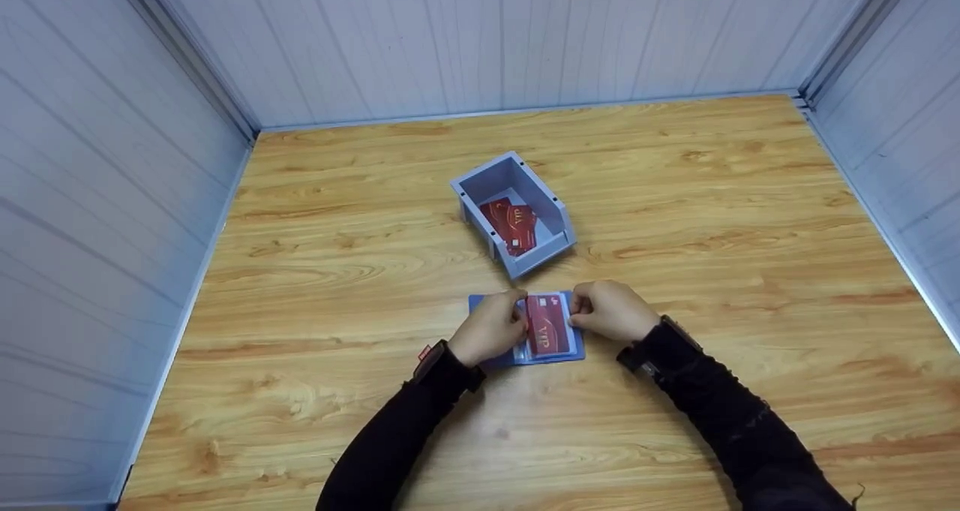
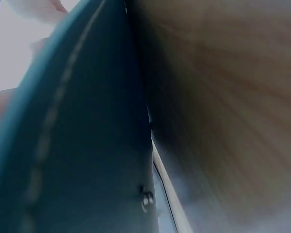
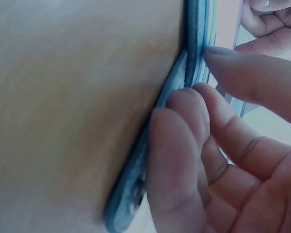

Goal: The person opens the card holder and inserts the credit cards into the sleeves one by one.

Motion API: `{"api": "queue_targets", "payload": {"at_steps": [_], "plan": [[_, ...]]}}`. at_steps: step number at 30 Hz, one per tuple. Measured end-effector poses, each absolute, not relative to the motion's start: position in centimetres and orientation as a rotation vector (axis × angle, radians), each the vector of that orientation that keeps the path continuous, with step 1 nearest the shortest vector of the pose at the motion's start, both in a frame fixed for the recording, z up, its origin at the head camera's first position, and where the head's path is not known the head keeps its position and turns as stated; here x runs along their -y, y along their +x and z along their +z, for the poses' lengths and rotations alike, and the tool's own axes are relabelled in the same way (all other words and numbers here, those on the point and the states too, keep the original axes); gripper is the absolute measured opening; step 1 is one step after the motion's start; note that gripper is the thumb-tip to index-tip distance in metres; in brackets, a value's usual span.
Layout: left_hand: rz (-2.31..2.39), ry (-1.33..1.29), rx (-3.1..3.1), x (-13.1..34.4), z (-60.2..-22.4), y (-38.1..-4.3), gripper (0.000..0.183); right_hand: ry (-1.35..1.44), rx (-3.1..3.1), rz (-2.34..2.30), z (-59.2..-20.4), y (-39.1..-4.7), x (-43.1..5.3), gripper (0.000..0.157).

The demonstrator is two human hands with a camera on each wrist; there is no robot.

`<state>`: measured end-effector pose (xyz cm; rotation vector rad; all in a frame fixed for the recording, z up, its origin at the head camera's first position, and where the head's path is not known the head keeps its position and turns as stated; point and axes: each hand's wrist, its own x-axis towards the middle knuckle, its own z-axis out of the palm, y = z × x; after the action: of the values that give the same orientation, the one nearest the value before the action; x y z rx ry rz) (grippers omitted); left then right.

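Observation:
A blue card holder [image 1: 579, 346] with clear sleeves lies opened out on the table. A red VIP card [image 1: 549, 327] is at its right-hand sleeve; whether it is fully inside I cannot tell. My left hand [image 1: 491, 327] pinches the card's left edge with curled fingers, over the holder's left half. At the right side, my right hand [image 1: 613, 310] pinches the edge of the holder's sleeves between thumb [image 3: 233, 65] and fingers. The stitched blue cover [image 2: 97, 121] fills much of the left wrist view and hides most of the left hand there.
Just beyond the hands stands a grey open-front bin [image 1: 540, 254] with several red cards [image 1: 517, 226] inside. The wooden table [image 1: 337, 271] is bounded by pale panel walls [image 1: 465, 46] at the back and both sides.

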<state>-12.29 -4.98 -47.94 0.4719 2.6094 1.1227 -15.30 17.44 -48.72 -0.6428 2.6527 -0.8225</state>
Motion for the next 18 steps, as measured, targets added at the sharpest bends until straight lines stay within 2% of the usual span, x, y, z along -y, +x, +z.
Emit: {"api": "queue_targets", "payload": {"at_steps": [18], "plan": [[1.042,0.524,-2.733,5.7,-47.71,-11.5,0.048,-0.625,-2.647,-0.82,-48.58,-15.28,-17.47,0.013]]}}
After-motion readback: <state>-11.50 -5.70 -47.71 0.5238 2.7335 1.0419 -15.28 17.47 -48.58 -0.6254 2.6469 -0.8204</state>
